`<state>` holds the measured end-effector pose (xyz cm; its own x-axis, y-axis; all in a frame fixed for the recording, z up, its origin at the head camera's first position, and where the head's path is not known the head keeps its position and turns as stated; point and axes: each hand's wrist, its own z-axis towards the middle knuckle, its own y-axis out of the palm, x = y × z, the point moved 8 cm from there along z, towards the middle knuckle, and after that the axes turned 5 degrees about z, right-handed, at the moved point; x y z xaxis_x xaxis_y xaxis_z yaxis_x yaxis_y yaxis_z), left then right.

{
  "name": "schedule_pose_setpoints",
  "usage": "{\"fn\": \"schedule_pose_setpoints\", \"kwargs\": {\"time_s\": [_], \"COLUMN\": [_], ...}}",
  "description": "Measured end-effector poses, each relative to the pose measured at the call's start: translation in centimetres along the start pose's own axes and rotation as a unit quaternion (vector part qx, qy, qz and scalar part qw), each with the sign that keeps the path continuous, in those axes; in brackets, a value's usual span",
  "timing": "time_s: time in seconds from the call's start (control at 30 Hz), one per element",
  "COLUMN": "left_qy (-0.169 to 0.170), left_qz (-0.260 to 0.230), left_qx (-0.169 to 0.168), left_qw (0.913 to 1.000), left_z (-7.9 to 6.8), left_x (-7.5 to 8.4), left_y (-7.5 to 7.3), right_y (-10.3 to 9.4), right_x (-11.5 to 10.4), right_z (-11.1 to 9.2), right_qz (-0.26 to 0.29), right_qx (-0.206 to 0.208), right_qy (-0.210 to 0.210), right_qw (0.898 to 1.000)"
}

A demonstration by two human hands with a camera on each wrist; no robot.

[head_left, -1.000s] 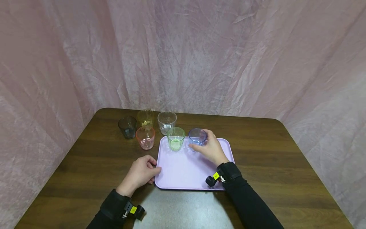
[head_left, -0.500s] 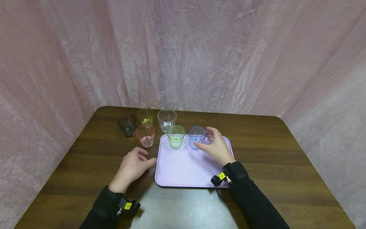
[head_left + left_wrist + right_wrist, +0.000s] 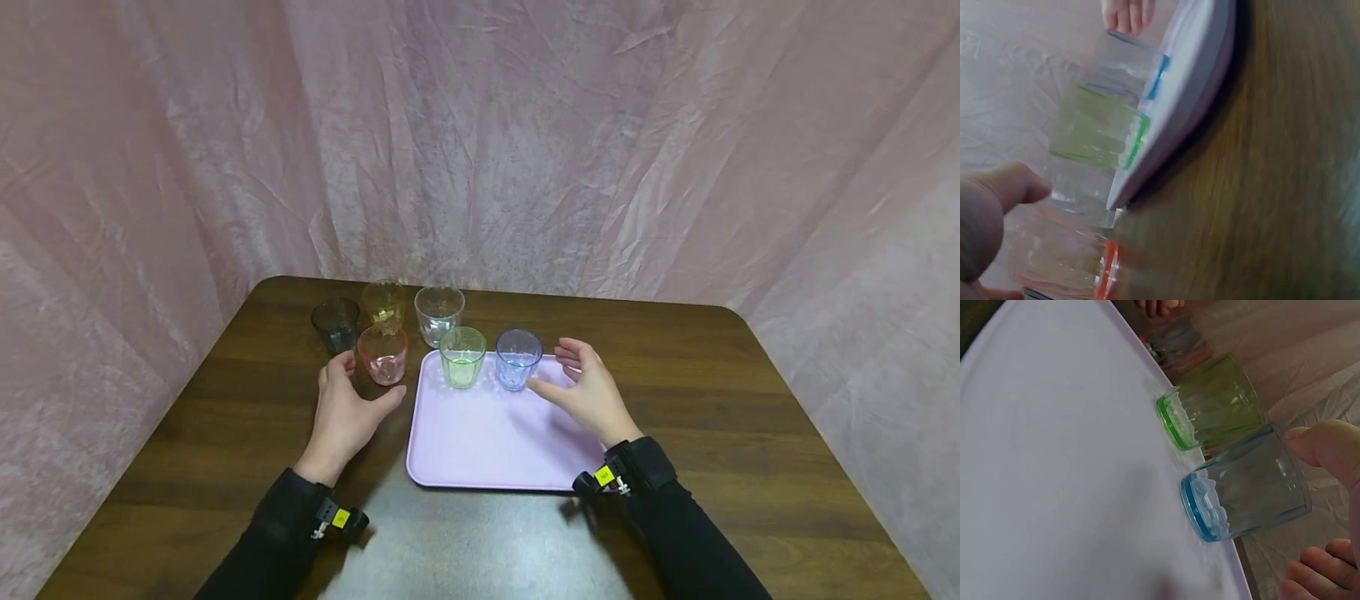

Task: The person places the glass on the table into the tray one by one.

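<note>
1. Taking the tray as the clock's centre in the head view, the red glass stands upright on the table at 10 o'clock, off the tray.
2. The left hand is at 9 o'clock, its grip apart, fingers and thumb spread about the red glass's near side. I cannot tell whether any fingertip touches it. The wide spread presumably suits the round body.
3. The blue glass stands upright on the tray, near 12 o'clock. Just beside it, the right hand has its grip apart too; the thumb is close to the glass, contact unclear. The tray seems to carry the glass's weight.
4. The green glass is at 11 o'clock on the tray, next to the blue one; lining both along the far edge probably keeps the near part within reach.
5. Beyond the tray, the clear glass sits towards 11, the yellow glass between 10 and 11, the dark glass farther out at 10.
6. The red glass looks see-through and pinkish, with an orange-red rim; the blue one is paler, with a bright blue base.
</note>
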<state>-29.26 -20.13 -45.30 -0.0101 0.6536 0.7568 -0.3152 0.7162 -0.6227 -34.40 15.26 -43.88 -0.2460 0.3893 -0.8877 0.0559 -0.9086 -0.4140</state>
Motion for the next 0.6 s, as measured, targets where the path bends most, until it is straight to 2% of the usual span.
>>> {"fn": "schedule_pose_setpoints", "kwargs": {"time_s": [0.17,0.43,0.6], "left_qy": [0.024,0.006,0.009], "left_qz": [-0.018,-0.018,-0.021], "left_qx": [0.016,-0.002,-0.005], "left_qw": [0.9994,0.9998,0.9997], "left_z": [1.2,2.6,3.3], "left_x": [0.0,-0.9,-1.1], "left_y": [0.3,1.4,1.7], "right_y": [-0.8,-1.4,-1.8], "right_x": [0.3,1.1,1.2], "right_z": [-0.7,-1.3,-1.4], "right_qz": [0.005,0.001,0.007], "right_qx": [0.004,0.01,0.016], "right_qy": [0.003,-0.002,-0.007], "right_qw": [1.0,1.0,1.0]}}
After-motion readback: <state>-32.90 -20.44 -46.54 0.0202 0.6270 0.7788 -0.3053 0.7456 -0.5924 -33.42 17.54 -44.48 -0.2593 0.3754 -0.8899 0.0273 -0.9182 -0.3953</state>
